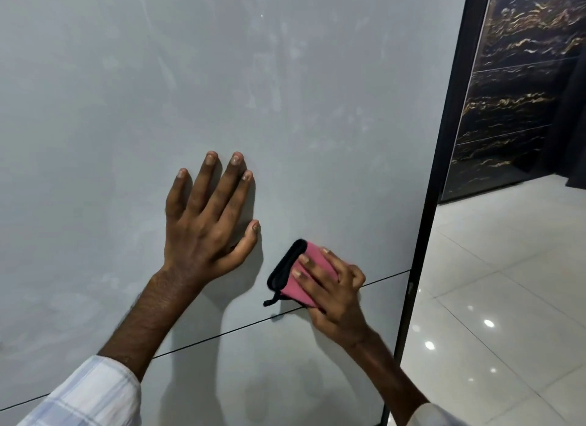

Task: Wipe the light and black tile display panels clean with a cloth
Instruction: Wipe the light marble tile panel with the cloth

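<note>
A light grey tile panel (133,114) fills most of the view, with faint smears across its upper middle. My left hand (206,222) lies flat on it, fingers spread and straight. Lower right of that hand, my right hand (333,292) presses a folded pink cloth with a black edge (290,271) against the panel, just above a thin dark joint line (222,332). The fingers lie over the cloth and curl round its right side. A black tile panel with gold veins (520,86) stands at the far right.
A black metal frame edge (428,203) runs down the right side of the light panel. Beyond it lies a glossy white tiled floor (507,283) with light reflections. Checked sleeves cover both forearms at the bottom corners.
</note>
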Demonstrator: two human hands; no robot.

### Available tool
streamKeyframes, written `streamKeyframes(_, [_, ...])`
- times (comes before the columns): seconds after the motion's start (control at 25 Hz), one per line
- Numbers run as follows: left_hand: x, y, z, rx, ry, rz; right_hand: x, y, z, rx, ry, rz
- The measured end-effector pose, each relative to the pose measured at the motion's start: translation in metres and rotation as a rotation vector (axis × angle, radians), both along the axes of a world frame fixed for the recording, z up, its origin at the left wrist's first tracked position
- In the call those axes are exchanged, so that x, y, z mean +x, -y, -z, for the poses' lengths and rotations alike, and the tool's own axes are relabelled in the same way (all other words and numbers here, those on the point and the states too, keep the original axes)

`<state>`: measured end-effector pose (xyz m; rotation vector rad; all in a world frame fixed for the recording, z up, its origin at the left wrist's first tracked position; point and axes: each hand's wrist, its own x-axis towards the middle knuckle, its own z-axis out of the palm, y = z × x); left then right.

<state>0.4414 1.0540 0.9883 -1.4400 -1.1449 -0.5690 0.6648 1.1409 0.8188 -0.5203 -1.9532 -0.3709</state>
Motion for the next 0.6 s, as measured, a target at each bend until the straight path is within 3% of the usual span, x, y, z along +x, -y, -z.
streamKeyframes(0.04, [0.000, 0.000, 0.000, -0.003, 0.002, 0.005, 0.010, -0.011, -0.005, -0.003, -0.058, 0.016])
streamKeyframes(0.12, [-0.001, 0.000, 0.000, 0.001, 0.001, 0.008, 0.031, -0.032, -0.021, -0.132, -0.412, 0.054])
streamKeyframes(0.24, [-0.001, -0.001, 0.001, 0.009, 0.011, 0.013, 0.040, -0.044, -0.021, -0.510, -1.031, 0.000])
streamKeyframes(0.32, [0.000, -0.001, 0.001, 0.008, 0.012, 0.020, 0.027, -0.035, -0.005, -0.713, -1.299, -0.062])
streamKeyframes(0.52, [0.016, -0.002, -0.001, -0.046, 0.077, 0.112, 0.011, -0.035, 0.042, -1.145, -1.717, -0.124])
streamKeyframes(0.6, [0.038, -0.006, -0.009, -0.080, 0.064, 0.177, -0.001, -0.023, 0.021, -1.185, -1.630, 0.026])
